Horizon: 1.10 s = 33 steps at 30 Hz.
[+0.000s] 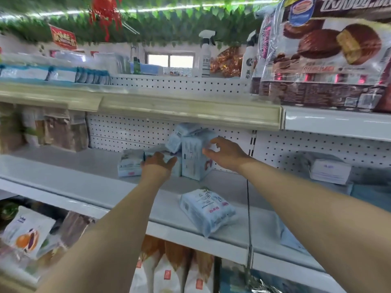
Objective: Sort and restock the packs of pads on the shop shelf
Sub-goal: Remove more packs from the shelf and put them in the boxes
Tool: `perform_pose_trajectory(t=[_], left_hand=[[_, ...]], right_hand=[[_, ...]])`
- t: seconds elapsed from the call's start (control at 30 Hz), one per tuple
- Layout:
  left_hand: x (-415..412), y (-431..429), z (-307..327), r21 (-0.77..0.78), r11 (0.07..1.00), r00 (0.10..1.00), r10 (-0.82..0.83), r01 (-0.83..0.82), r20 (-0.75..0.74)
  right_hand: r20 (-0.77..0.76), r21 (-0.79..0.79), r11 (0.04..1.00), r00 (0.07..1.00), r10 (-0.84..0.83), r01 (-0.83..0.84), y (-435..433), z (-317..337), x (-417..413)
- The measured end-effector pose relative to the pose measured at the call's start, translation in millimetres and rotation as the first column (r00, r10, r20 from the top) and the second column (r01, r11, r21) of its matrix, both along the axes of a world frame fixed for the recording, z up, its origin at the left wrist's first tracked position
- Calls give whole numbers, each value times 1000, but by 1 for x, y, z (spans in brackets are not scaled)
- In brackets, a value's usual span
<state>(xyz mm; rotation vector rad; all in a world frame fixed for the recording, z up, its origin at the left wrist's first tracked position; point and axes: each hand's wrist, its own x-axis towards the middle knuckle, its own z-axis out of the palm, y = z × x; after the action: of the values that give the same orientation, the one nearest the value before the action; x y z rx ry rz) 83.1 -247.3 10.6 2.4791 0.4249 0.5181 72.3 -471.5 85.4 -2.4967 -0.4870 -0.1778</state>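
Observation:
Pale blue packs of pads stand at the back of the middle shelf (84,182). My left hand (158,163) rests with spread fingers against a low pack (176,166); another low pack (130,163) stands to its left. My right hand (224,153) has its fingers curled over the upper right edge of a tall upright pack (193,157), with a tilted pack (177,137) leaning behind it. One more pack (208,210) lies flat near the shelf's front edge.
A white pack (330,171) lies on the shelf to the right. Snack bags (57,130) fill the left of the shelf. Above hangs a cream shelf lip (190,112); chocolate pie bags (330,60) sit top right. A dark cord (248,208) hangs by the shelf divider.

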Motion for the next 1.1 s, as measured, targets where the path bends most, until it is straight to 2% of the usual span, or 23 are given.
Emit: perform_pose_trajectory(t=[0.1,0.23,0.43,0.6,0.7,0.77,0.83,0.9,0.97,1.03,1.1], left_hand=[[24,12,-3,13,1000,1000,12,-12,3],[50,28,-9,-38,997,998,-61,61,10],[73,44,-24,-7,987,986,-163,163,-30],[81,50,-25,-23,979,978,-205,204,-41],[84,46,-29,30,984,984,-177,177,0],[76,41,-24,-14,988,987,-154,154,45],[66,38,-13,152,985,988,-106,88,114],[60,36,-1,204,979,993,-5,-20,121],[57,35,5,99,995,993,19,-31,120],[55,34,3,-58,998,988,9,-1,151],[49,30,-1,-250,968,981,58,-9,187]], right_hand=[[61,-6,1000,998,16,-16,14,0,15],[125,-30,998,991,58,-54,30,0,34],[73,-64,997,996,52,-47,41,-5,51],[130,-228,967,988,-81,110,31,-7,56],[86,-121,965,971,-225,234,15,-13,60],[31,15,950,950,-311,311,6,-16,62],[-86,166,901,916,-393,402,0,-18,63],[-219,272,816,858,-464,510,-8,-23,64],[-350,375,719,808,-475,585,-25,-35,69],[-462,457,651,787,-408,606,-40,-49,65],[-490,466,687,809,-323,557,-53,-63,57]])
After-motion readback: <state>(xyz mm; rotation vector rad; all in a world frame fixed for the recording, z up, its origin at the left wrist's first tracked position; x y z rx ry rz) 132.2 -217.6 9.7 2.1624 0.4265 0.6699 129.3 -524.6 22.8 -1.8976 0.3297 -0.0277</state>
